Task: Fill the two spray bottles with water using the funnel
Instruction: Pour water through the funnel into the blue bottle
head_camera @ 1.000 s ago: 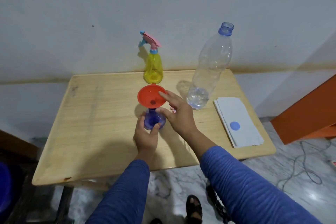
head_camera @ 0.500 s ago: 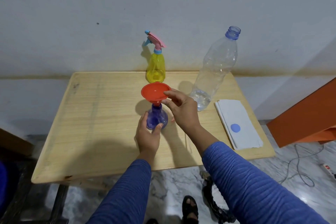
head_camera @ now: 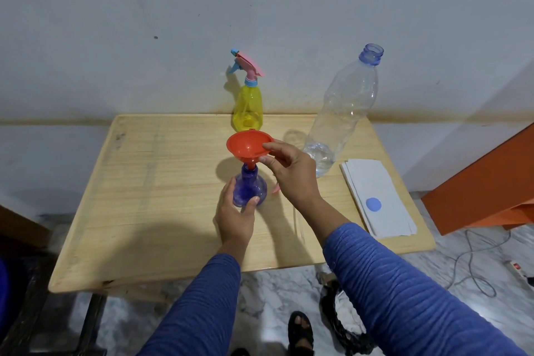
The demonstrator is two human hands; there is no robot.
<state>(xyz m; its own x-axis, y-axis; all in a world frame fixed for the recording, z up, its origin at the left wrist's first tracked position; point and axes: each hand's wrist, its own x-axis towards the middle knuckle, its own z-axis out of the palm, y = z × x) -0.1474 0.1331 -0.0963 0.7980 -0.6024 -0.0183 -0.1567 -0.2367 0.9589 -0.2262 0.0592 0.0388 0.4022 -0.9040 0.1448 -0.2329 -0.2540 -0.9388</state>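
Right hand (head_camera: 291, 173) pinches the rim of the orange funnel (head_camera: 248, 144), index finger on top of the edge, thumb under the cone, other fingers loosely curled and not touching it. Grip looks meant to keep the funnel upright and centred. The funnel's spout sits in the open neck of the blue spray bottle (head_camera: 248, 188); how deep it goes is hard to tell.

Left hand (head_camera: 235, 214) holds the round belly of the blue bottle from the near side, thumb on the right, fingers wrapped round the left, pressed to the plastic. Probably bracing it so the light bottle doesn't tip under the funnel. The bottle stands upright near the middle of the wooden table (head_camera: 144, 196), with no sprayer head on it. A small pink piece (head_camera: 276, 188) shows just behind the right wrist, can't tell what it is.

Yellow spray bottle (head_camera: 248, 108) stands upright at the far edge by the wall, pink and blue trigger head on, just behind the funnel. Clear water bottle (head_camera: 344, 113) stands uncapped to the right, near the right hand, with only a little water at the bottom. Judged: that's the pour source, kept within reach. White folded paper (head_camera: 375, 196) with a blue dot lies at the right edge, well apart from both spray bottles.

Step judged: seating the funnel, no pouring yet.
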